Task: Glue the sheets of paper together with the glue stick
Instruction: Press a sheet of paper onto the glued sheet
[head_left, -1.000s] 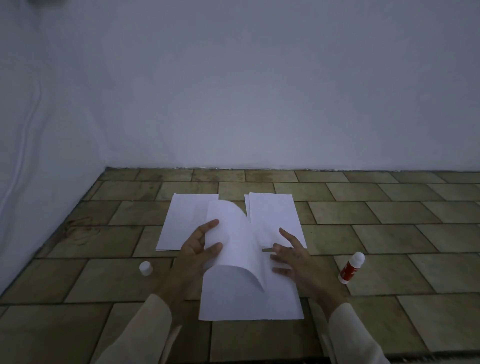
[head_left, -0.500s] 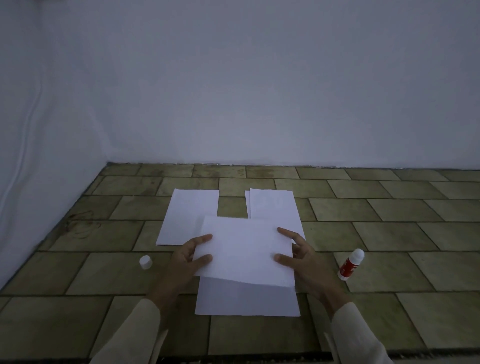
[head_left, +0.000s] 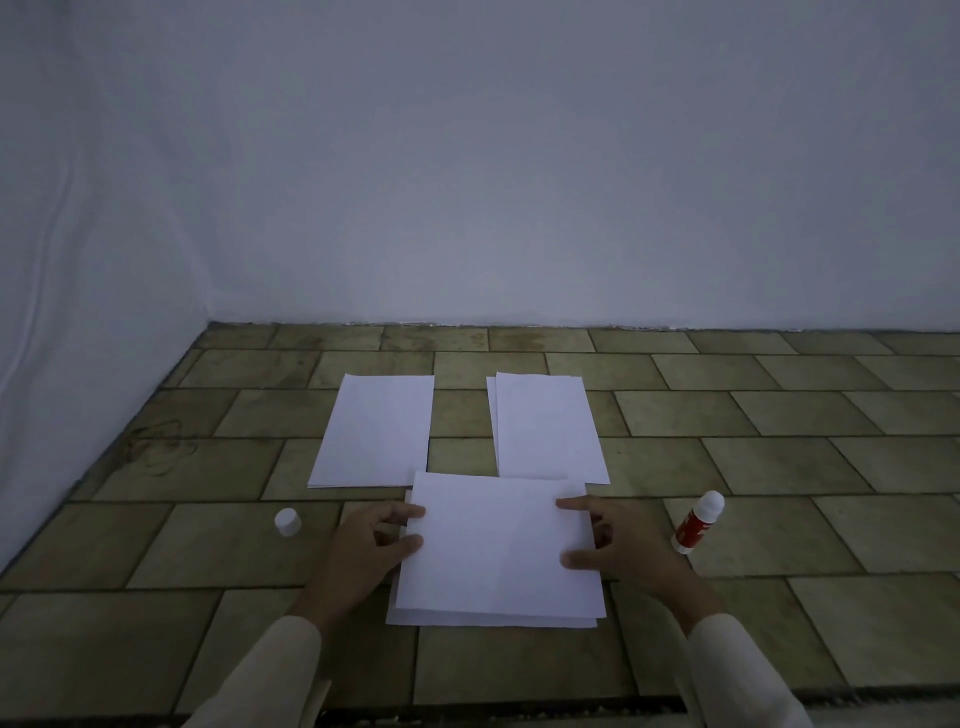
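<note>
Cap (head_left: 287, 521) lies left of the sheets (head_left: 498, 551), glue stick (head_left: 697, 522) right.

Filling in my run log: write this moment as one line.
top sheet on lower sheet | left hand, right hand: grip top sheet's sides | glue stick: right, untouched | cap: left
</note>
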